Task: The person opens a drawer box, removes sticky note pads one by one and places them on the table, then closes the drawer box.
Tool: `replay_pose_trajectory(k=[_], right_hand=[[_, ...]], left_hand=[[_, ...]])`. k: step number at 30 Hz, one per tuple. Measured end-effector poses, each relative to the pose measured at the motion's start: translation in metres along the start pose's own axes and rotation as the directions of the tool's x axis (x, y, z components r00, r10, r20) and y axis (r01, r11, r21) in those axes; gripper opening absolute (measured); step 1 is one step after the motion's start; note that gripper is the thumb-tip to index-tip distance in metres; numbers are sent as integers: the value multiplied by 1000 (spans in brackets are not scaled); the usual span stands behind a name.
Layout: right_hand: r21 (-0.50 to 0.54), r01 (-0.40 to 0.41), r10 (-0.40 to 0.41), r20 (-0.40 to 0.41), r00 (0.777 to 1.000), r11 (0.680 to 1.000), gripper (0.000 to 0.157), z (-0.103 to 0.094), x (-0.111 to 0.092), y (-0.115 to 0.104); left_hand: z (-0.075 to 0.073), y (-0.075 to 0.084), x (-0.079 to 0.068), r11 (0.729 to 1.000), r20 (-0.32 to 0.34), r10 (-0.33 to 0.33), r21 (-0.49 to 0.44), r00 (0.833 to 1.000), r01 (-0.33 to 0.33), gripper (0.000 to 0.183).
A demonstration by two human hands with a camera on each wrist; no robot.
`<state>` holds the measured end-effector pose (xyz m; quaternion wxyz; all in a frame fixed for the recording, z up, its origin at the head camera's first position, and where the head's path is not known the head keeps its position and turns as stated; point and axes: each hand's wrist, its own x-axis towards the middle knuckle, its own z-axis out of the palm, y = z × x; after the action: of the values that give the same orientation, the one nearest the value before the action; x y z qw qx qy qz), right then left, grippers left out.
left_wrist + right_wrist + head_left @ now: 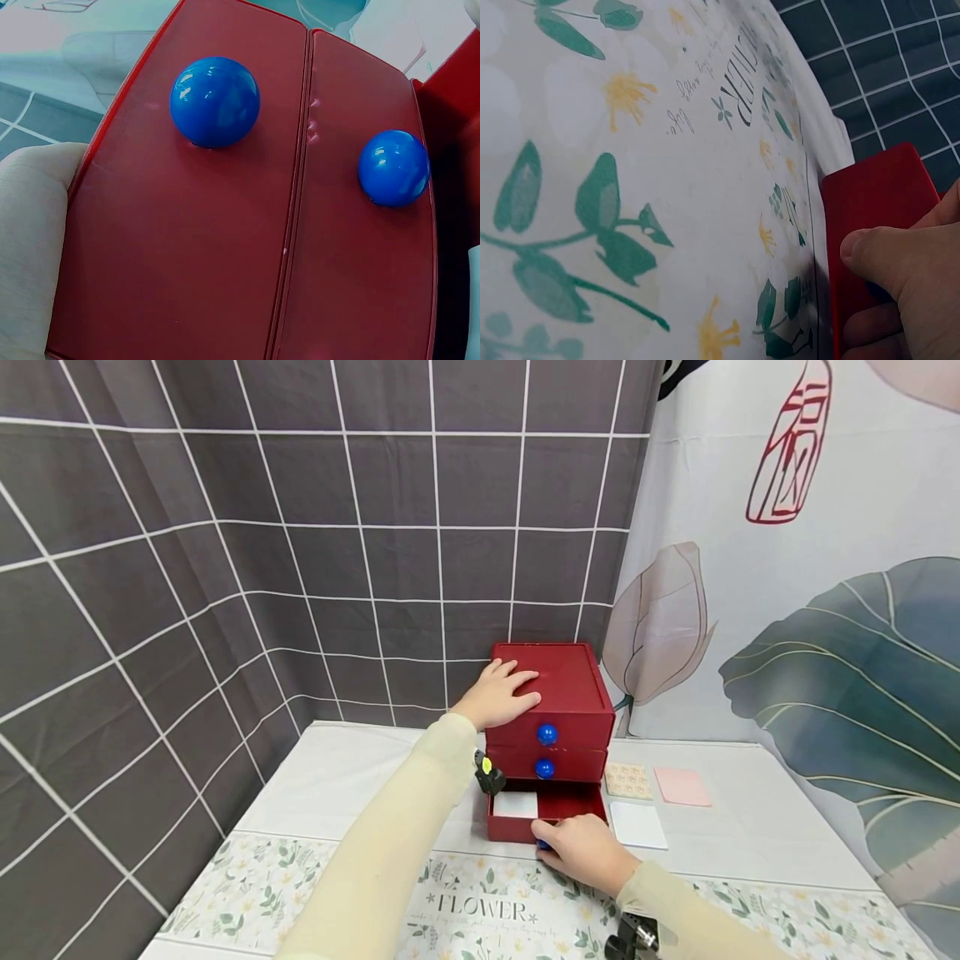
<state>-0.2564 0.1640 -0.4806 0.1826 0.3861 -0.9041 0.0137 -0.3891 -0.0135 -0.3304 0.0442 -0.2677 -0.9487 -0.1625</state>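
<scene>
A dark red cabinet [566, 681] with blue ball knobs stands at the back of the table. My left hand [498, 695] rests on its top with the fingers spread. The bottom drawer [512, 830] is pulled out, while the two above sit closed, their upper knob [215, 102] and middle knob [394, 168] large in the left wrist view. At the drawer's front, my right hand [588, 852] grips its blue knob [543, 844], mostly hidden by the fingers. White paper [516, 805] lies in the left part of this drawer.
Right of the cabinet lie a patterned pad [628, 781], a pink sheet [682, 787] and a white sheet [638, 824]. A floral cloth strip [480, 893] crosses the table's front. Behind hangs a dark gridded curtain [390, 560], with a printed white cloth [750, 635] at right.
</scene>
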Motion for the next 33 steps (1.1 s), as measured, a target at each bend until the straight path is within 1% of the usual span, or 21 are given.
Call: replay_pose_trajectory(k=[4,10,16,18,20,23,26,29,31,33], right_hand=[[3,8,-8,-9,1000,1000,31,-1,-1,-1],[10,8,-8,1,1000,1000,31,-2,-2,-2],[52,-14,11,53,999,999,29,-7,-1,-2],[71,-12,7,70,998,997,27,-11,0,-1],[90,1,-7,67,998,996,23,-15,1,0],[121,29,-32,28,999,992,18,-20,4,5],[121,79,-73,-56,996,989,14,-25,9,10],[84,119,-106,-146,984,989,12,-30,16,16],[72,126,-112,-169,979,989,12,-32,22,20],[83,121,-106,-163,981,989,15,-34,27,24]], left_hand=[[0,0,-1,1000,0,2,-2,1000,-2,56],[-1,1,-1,1000,-1,3,0,1000,-3,56],[0,1,0,1000,4,-11,-6,1000,11,56],[0,1,0,1000,4,-16,-10,1000,16,56],[0,1,1,1000,2,-16,-9,1000,16,56],[0,1,0,1000,3,-13,-5,1000,13,56],[-1,2,-1,1000,7,-10,-3,1000,10,57],[-2,3,-2,1000,5,-7,-8,1000,8,57],[-3,3,-3,1000,1,-7,-11,1000,7,56],[-4,3,-3,1000,-4,0,-8,1000,0,56]])
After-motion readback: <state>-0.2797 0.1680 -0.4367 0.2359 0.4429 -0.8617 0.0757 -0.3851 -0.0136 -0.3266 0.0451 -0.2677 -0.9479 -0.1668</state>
